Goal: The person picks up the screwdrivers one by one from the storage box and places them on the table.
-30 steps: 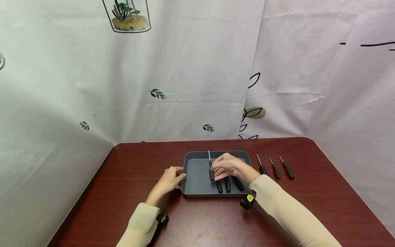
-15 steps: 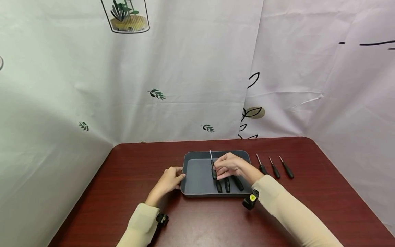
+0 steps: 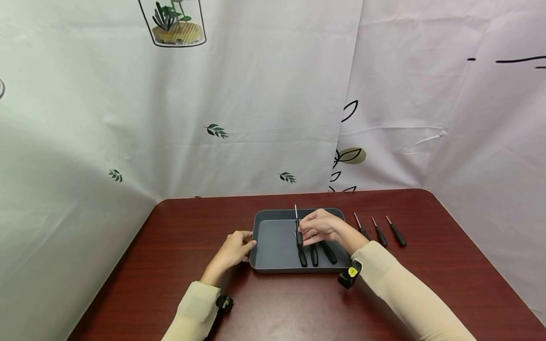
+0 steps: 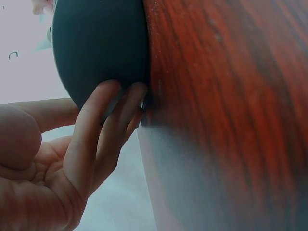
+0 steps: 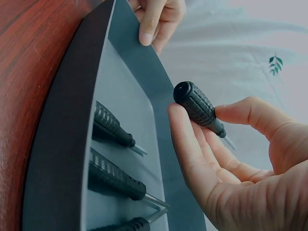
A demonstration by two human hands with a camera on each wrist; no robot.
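My right hand (image 3: 323, 226) pinches a black-handled screwdriver (image 3: 299, 237) between thumb and fingers, above the grey tray (image 3: 273, 244). Its thin shaft points to the back; in the right wrist view the ribbed handle (image 5: 196, 103) is held clear of the tray floor. Three more screwdrivers lie inside the tray: one (image 3: 302, 258) below the held one, another (image 3: 314, 256) in the middle, and a thicker one (image 3: 329, 254) at right, their shafts partly hidden by my right hand. At the tray's left side my left hand (image 3: 230, 249) grips the wall, thumb over the rim, fingers against the outside.
Three screwdrivers lie in a row on the red-brown table (image 3: 192, 237) right of the tray: a left one (image 3: 361, 231) partly covered by my arm, a short one (image 3: 381, 237) and a right one (image 3: 398, 236). A patterned white cloth (image 3: 256, 94) hangs behind the table.
My right hand has moved slightly to the right with the screwdriver, bringing it over the leftmost one in the tray. The left hand stays on the tray's wall.
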